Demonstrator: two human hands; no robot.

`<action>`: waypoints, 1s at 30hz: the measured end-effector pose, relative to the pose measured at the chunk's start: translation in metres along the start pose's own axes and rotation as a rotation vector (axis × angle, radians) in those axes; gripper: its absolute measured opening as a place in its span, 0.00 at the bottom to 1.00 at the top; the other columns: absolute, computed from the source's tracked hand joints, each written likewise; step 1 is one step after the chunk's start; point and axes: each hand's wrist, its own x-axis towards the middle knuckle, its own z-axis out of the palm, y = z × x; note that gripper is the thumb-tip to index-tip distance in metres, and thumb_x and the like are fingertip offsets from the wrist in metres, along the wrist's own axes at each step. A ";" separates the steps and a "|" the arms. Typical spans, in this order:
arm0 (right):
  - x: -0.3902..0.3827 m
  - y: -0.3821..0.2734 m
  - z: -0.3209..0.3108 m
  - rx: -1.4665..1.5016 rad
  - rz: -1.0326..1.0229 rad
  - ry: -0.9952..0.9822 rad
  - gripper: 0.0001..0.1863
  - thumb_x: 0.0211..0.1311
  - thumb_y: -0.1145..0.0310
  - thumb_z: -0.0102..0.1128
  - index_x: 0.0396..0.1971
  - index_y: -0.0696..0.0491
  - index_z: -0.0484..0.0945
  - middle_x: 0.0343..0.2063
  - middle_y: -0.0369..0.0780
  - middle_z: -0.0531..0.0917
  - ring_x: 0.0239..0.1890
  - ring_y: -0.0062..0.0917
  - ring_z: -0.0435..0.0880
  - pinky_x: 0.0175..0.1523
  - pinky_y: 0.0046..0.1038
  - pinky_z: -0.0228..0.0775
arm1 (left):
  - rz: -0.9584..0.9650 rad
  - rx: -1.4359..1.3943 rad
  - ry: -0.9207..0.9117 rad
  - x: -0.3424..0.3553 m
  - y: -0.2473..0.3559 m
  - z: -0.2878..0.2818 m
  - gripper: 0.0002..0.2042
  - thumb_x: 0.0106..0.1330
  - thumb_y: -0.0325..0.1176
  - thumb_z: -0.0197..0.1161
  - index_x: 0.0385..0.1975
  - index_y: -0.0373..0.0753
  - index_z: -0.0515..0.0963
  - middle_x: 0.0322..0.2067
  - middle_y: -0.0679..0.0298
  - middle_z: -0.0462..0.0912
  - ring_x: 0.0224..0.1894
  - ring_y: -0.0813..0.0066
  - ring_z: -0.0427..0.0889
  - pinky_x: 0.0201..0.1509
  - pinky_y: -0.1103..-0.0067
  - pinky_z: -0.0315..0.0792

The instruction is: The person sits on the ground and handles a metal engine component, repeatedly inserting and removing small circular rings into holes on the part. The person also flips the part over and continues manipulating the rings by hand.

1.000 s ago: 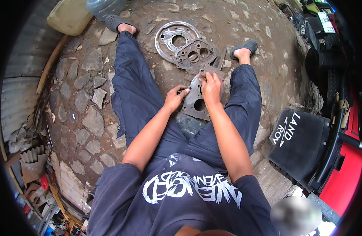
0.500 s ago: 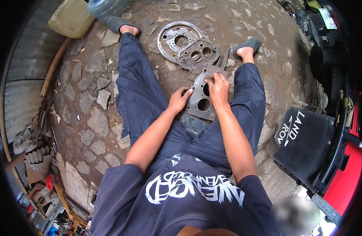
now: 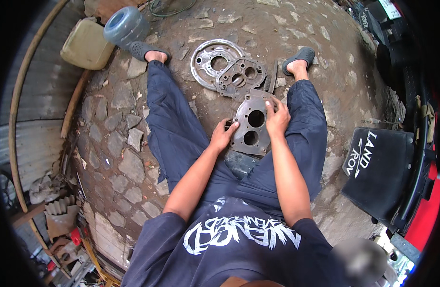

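Note:
Between my legs is a grey metal gearbox housing (image 3: 242, 115), its flat face up, with two large round holes and smaller bolt holes. My left hand (image 3: 223, 136) grips its left edge, thumb on the face and the other fingers bent at the side. On the upper right edge my right hand (image 3: 278, 117) is closed, its thumb near the rim; some fingertips are hidden behind the edge. A dark block (image 3: 240, 164) shows under the housing's near end. Just beyond lies a flat cast metal plate (image 3: 225, 85) with round openings, overlapping a round metal backing plate (image 3: 197, 71).
A narrow metal bar (image 3: 273, 76) lies right of the cast plate. The ground is stone and dirt (image 3: 129, 167). A yellowish jerrycan (image 3: 88, 45) and blue water jug (image 3: 126, 27) stand far left. At right is a vehicle's black mud flap (image 3: 380, 160); scrap (image 3: 62, 222) crowds the lower left.
My right hand has moved from the upper large hole to the housing's right edge, uncovering that hole. My left hand still holds the left edge. The whole view has shifted slightly.

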 end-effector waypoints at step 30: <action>0.006 -0.025 0.044 0.037 -0.445 0.159 0.14 0.75 0.62 0.60 0.51 0.55 0.79 0.49 0.48 0.86 0.55 0.49 0.82 0.66 0.50 0.66 | 0.066 -0.109 0.176 0.017 0.003 -0.001 0.23 0.75 0.49 0.63 0.60 0.38 0.82 0.51 0.50 0.89 0.55 0.59 0.87 0.63 0.69 0.75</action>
